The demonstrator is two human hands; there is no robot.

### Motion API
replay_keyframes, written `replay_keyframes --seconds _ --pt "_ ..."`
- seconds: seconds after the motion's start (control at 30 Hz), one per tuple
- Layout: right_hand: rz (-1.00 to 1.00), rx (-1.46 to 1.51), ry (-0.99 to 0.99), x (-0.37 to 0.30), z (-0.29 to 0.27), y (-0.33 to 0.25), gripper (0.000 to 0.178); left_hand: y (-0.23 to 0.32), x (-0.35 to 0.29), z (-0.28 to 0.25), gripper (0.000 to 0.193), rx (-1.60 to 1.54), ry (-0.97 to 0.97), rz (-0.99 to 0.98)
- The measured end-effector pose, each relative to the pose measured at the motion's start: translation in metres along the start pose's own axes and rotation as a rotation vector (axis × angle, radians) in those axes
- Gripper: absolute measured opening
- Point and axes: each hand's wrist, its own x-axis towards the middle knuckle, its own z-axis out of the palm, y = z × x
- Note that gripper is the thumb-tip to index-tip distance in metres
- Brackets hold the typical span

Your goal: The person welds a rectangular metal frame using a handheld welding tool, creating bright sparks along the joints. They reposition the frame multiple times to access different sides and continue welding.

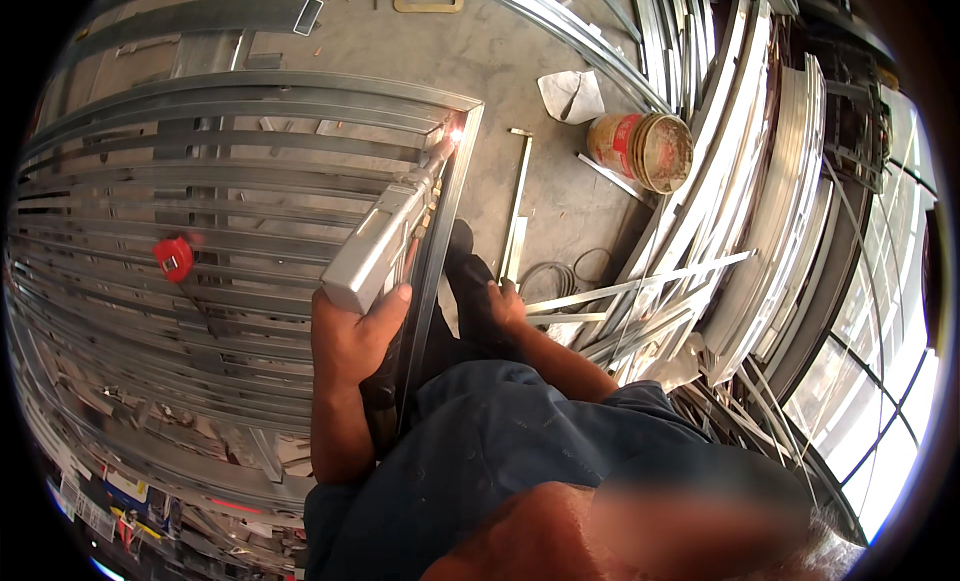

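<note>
My left hand [350, 336] grips a grey welding gun [385, 236]. Its nozzle points at the top right corner of a metal bar frame [250, 161] lying on the concrete floor, and a bright spark [457, 136] glows at the tip. My right hand [507, 306] rests against a black shoe [465, 276] just right of the frame's edge rail. Its fingers are hidden behind the shoe. Blue trousers [480, 451] fill the lower middle.
A red tape measure [173, 258] lies on the frame's bars at left. A long metal square [515, 206], a coiled cable [560, 276], a crumpled white rag [570, 96] and a rusty can [640, 151] lie to the right. Stacked metal profiles [760, 211] line the right side.
</note>
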Motion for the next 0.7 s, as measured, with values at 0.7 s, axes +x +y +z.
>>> replay_keyframes --seconds 0.7 --pt "-0.064 0.010 -0.010 -0.007 0.006 0.001 0.077 -0.002 -0.001 -0.001 0.027 0.020 0.017 -0.015"
